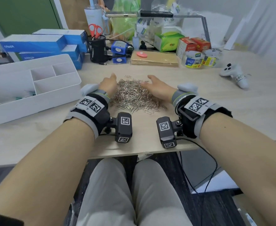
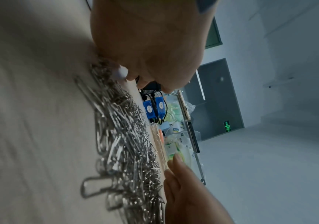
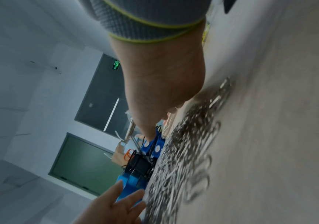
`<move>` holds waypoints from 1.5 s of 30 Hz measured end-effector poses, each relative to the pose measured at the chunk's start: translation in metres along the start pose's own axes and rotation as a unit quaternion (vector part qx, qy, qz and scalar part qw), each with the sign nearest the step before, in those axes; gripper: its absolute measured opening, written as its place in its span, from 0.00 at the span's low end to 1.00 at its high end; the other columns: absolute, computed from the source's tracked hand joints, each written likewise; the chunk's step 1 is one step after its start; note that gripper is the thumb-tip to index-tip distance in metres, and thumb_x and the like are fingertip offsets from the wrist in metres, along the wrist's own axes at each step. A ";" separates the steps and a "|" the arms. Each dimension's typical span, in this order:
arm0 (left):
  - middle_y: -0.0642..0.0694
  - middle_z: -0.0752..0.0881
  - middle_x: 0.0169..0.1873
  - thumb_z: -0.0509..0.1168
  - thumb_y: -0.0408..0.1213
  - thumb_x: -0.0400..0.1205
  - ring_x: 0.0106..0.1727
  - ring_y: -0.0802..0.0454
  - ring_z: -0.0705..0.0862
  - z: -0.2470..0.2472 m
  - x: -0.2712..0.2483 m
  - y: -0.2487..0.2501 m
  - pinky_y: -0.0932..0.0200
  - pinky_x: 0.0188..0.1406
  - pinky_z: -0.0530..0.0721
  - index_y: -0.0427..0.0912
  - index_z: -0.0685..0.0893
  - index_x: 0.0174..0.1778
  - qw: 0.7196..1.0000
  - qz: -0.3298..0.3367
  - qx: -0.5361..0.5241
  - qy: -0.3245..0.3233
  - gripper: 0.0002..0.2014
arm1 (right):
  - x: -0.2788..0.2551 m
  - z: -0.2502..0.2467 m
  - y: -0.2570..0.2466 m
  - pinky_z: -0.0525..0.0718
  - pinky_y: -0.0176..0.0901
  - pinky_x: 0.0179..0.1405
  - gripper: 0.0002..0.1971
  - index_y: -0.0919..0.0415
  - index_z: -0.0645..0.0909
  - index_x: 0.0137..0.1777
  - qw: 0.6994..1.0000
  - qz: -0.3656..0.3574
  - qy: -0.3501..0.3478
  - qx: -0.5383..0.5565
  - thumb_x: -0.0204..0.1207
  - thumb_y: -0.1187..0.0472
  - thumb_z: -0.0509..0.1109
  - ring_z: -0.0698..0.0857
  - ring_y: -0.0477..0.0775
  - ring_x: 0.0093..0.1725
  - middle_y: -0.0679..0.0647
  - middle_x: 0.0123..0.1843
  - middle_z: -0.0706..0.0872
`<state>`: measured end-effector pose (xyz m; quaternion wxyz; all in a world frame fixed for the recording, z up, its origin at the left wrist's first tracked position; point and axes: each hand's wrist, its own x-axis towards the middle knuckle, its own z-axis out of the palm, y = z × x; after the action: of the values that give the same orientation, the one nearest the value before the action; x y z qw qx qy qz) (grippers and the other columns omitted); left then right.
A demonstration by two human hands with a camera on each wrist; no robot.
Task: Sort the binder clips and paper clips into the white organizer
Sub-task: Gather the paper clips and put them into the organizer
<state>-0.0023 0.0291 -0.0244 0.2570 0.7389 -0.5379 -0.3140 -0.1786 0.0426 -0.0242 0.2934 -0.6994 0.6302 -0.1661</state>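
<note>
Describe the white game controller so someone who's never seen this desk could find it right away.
Start at the light wooden desk and look to its far right, past the rolls of tape. The white game controller lies there alone on bare wood, the only curved, two-handled thing with dark buttons.

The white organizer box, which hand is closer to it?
Left. The left hand rests at the left edge of the paper clip pile, beside the white organizer. The right hand sits across the pile, farther away.
</note>
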 end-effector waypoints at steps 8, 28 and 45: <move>0.34 0.63 0.81 0.39 0.52 0.89 0.81 0.38 0.63 0.015 -0.010 0.014 0.44 0.83 0.56 0.37 0.60 0.82 0.997 0.010 -0.005 -0.078 0.30 | 0.015 -0.005 -0.007 0.44 0.56 0.85 0.37 0.61 0.49 0.84 0.990 -0.007 -0.086 -0.112 0.83 0.39 0.49 0.48 0.56 0.86 0.57 0.86 0.50; 0.38 0.66 0.80 0.36 0.55 0.88 0.82 0.42 0.63 0.019 0.025 0.055 0.52 0.81 0.54 0.34 0.65 0.80 0.990 0.051 0.069 -0.109 0.34 | 0.026 -0.010 0.005 0.61 0.39 0.76 0.28 0.63 0.61 0.81 0.996 -0.018 -0.037 0.079 0.85 0.51 0.56 0.66 0.53 0.80 0.56 0.82 0.65; 0.38 0.76 0.74 0.44 0.43 0.90 0.76 0.43 0.72 -0.010 0.006 0.029 0.60 0.69 0.71 0.34 0.74 0.74 0.991 0.097 -0.091 0.001 0.24 | 0.028 -0.009 0.001 0.62 0.42 0.75 0.28 0.59 0.60 0.82 0.995 -0.005 -0.048 0.092 0.86 0.48 0.54 0.63 0.55 0.82 0.54 0.83 0.62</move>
<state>-0.0124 0.0154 0.0019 0.3526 0.6574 -0.5760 -0.3342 -0.1807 0.0138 -0.0215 0.3854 -0.6798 0.5940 -0.1912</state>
